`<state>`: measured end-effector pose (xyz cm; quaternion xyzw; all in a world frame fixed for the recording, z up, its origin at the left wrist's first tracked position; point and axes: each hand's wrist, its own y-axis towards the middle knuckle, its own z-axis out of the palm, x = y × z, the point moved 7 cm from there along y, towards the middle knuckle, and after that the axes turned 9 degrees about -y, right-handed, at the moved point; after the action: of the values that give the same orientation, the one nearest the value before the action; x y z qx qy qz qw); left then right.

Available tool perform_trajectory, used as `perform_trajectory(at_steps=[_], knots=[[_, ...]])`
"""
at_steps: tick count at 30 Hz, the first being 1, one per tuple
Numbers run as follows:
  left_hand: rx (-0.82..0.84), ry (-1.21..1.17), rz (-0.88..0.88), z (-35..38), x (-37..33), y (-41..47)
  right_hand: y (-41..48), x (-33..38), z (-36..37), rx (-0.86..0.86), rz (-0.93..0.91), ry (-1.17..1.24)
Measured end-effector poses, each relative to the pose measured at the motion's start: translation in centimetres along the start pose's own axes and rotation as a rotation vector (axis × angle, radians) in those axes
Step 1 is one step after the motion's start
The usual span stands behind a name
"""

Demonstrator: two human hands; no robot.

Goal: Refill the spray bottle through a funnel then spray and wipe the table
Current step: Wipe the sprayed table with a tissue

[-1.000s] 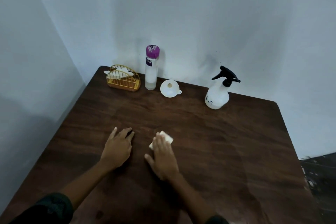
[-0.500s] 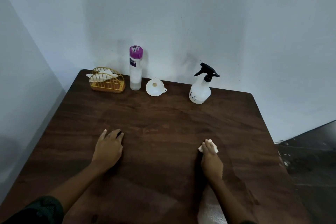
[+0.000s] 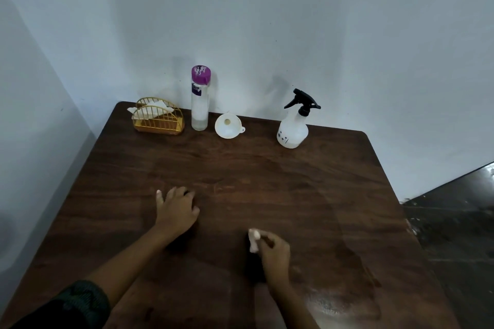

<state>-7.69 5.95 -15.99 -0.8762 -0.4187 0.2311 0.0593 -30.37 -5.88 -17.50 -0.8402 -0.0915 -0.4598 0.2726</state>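
Tissue (image 3: 254, 240) sits pinched in the curled right hand (image 3: 274, 256); left hand (image 3: 176, 209) lies flat and relaxed on the table (image 3: 294, 181); purple-capped bottle (image 3: 200, 107) label is unreadable.

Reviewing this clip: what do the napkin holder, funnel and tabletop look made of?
The gold arched wire napkin holder: thin bars with gaps, likely painted metal. The small white funnel: opaque, smooth, matte, probably plastic. The dark brown table: grain pattern and slight sheen, wood or wood-look laminate; cannot tell which.
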Motion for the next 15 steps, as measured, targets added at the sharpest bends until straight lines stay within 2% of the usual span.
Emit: perform_trajectory(at_steps=[2,4,6,7,10,15], knots=[[0.042,-0.151,0.083,0.1,-2.1,-0.1,0.5,0.4,0.4,0.067,0.240,0.392],[0.167,-0.532,0.125,0.5,-4.5,-0.5,0.6,1.5,0.8,0.121,0.360,0.663],[0.358,-0.951,0.070,1.2,-6.8,-1.7,0.6,2.5,0.8,0.156,0.379,0.788],[0.409,-1.046,0.057,1.4,-7.8,-2.1,0.4,2.9,0.6,0.159,0.380,0.823],[0.391,-1.128,0.098,1.5,-9.8,-2.3,0.1,3.3,-0.2,0.155,0.371,0.842],[0.308,-1.171,0.142,2.2,-13.4,-2.3,0.9,2.1,-3.9,0.016,0.247,0.563]])
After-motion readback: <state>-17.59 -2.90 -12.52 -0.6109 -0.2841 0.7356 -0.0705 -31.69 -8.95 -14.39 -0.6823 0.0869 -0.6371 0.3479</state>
